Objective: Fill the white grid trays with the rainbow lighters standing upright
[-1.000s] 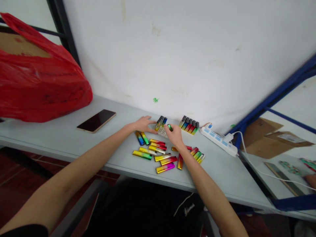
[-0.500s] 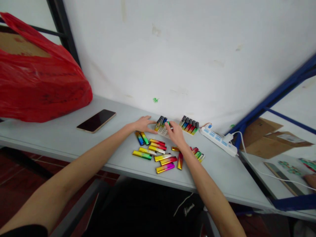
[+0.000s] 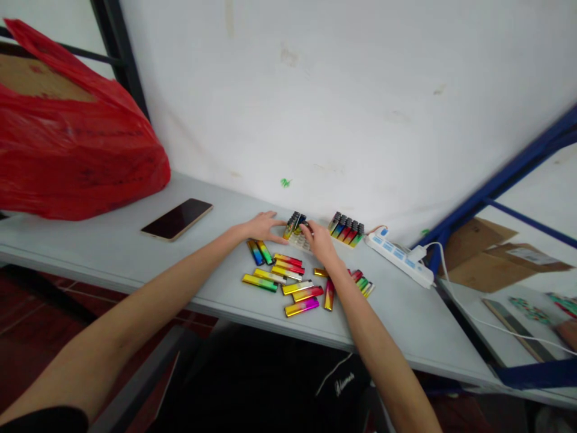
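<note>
A pale tray point(image 3: 298, 242) of small holes stands near the wall, with several upright lighters point(image 3: 291, 225) in its left part. My left hand point(image 3: 262, 227) lies at the tray's left side, fingers spread, thumb and fingertips reaching its edge. Over the tray, my right hand point(image 3: 320, 239) pinches a lighter point(image 3: 308, 227) by its dark top; the hand partly hides it. In front of the tray lie loose shiny lighters point(image 3: 288, 270) in yellow, red, green, blue and purple, some beneath my right forearm. To the right, a second tray holds rows of upright lighters point(image 3: 346, 228).
On the grey table point(image 3: 216, 264) a phone point(image 3: 177, 219) lies at left, beside a red plastic bag point(image 3: 81, 150) around a carton. A white power strip point(image 3: 399, 258) with cables sits at right. Beyond the blue frame point(image 3: 500, 177) are cardboard point(image 3: 496, 252) and another table.
My right hand has lowered the lighter among the upright ones in the tray. My left hand stays in place; the view has shifted slightly.
</note>
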Available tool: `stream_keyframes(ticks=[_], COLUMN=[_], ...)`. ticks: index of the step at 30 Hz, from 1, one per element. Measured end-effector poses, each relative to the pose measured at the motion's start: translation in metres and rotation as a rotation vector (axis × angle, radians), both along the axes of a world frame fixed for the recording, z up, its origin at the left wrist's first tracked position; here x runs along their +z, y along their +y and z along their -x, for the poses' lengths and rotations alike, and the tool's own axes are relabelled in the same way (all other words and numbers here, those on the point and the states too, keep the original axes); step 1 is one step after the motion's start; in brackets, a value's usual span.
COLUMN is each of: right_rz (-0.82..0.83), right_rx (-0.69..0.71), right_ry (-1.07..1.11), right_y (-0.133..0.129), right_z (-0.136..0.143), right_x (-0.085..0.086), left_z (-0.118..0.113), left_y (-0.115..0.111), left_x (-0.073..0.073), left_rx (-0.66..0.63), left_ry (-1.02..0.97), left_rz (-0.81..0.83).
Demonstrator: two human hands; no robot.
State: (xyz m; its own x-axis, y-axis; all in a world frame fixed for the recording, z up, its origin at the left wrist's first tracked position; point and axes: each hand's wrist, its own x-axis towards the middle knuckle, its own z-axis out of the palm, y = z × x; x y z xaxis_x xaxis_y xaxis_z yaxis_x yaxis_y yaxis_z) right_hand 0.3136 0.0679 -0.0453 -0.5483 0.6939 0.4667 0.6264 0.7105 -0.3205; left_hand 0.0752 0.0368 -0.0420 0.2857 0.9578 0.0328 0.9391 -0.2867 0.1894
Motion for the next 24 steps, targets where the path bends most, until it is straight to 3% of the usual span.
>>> stream_keyframes(ticks=[9, 15, 20, 24], right_rz=[-0.043, -0.044, -0.047, -0.029], right_rx=[-0.078, 0.005, -0.15, -0.166], right_ry=[-0.144, -0.208, -0.243, -0.254], right_y=[0.0, 0.006, -0.004, -0.011], right_z=[0.013, 0.008, 0.009, 0.009], right_x=[0.01, 0.012, 0.017, 0.021], left_z=[0.0, 0.0, 0.001, 0.001], left_y=[0.0, -0.001, 0.0, -0.001], left_x=[-0.001, 0.0, 0.0, -0.001], left_rx=[-0.001, -0.008, -0.009, -0.008], left_ry=[-0.008, 0.001, 0.007, -0.003], left_rz=[-0.001, 0.001, -0.003, -0.005])
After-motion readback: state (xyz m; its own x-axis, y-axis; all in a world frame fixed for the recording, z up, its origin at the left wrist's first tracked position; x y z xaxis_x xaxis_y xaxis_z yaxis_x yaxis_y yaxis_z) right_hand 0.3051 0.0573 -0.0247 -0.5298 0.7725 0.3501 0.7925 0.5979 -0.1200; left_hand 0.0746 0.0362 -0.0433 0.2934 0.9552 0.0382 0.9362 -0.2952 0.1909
